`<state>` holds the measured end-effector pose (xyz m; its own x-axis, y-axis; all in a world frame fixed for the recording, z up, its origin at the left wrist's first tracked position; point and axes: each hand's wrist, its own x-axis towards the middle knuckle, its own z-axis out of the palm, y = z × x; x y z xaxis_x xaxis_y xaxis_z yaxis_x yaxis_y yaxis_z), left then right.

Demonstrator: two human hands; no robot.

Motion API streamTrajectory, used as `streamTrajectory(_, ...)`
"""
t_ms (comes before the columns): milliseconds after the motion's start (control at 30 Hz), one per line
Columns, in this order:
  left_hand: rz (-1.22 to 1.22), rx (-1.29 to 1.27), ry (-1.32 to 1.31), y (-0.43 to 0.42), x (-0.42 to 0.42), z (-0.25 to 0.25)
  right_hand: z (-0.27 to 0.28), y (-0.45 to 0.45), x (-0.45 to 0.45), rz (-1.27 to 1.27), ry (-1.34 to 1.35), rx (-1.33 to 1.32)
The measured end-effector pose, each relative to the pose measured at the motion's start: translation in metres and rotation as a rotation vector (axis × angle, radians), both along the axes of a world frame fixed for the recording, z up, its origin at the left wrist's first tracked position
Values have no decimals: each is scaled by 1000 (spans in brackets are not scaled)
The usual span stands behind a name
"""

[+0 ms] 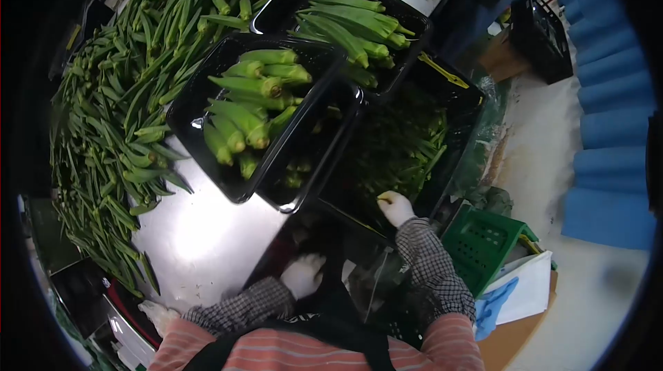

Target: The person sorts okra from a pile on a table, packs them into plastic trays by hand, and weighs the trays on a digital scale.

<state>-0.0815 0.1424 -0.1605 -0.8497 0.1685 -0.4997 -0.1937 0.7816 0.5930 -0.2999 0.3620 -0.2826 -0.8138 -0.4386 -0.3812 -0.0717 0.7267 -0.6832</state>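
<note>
OK, both hands gloved white. R hand point(396, 207) at near side of dark crate point(461, 97), fingers curled; can't tell if it's pinching anything. L hand point(304, 277) low, close to the apron point(345, 326), fingers also curled, can't tell what's in it, if anything. Okra in several spots: big heap point(148, 60) on L part of metal table point(197, 233), loose pods point(421, 143) in shadow inside crate, approx. ahead of R hand. Front blk tray point(188, 110) w/ okra, partly overlapping a lower blk tray point(290, 207); rear blk tray point(290, 8) just beyond, also w/ okra. Green crate point(480, 240) R of R forearm.
</note>
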Motion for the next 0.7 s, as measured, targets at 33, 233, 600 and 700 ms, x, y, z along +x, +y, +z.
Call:
streamTrajectory(33,6,25,-47,-5,10,4,-8,-19,1,96,-1,119)
streamTrajectory(233,164,25,-118,-27,58,-5,-53,-110,-9,639,-55,612)
streamTrajectory(600,84,36,-171,-36,74,-25,-105,-114,-3,733,-272,629)
streamTrajectory(700,41,9,-276,-36,76,-27,-113,-116,-6,707,-319,623)
